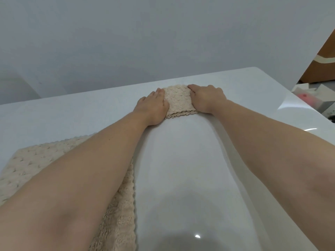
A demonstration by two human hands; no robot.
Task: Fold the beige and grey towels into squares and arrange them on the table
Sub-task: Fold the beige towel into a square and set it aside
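a small folded beige towel with a nubbly, bobbled weave lies on the glossy white table, towards the far edge and about midway across; its layered scalloped edges face the person, stacked one on another; it reads as a compact, roughly square pad.

the left hand lies flat, palm down, against the left side of the folded beige towel; its fingers are straight and close together, pressing on the table and the towel's left edge, closed round nothing; the right hand sits at the towel's right side; its fingers are bent at the knuckles and curled onto the right edge and far right corner of the cloth, holding it there; both bare forearms stretch out from the near edge of the view.

a second, larger flat beige towel of the same bobbled fabric is spread on the near left part of the table, partly under the left forearm; its scalloped right edge runs towards the person; it lies well apart from the folded one.

behind the table is a plain pale grey wall; off the table's right side stand a brown cardboard box and some blurred clutter with a pink object in it.
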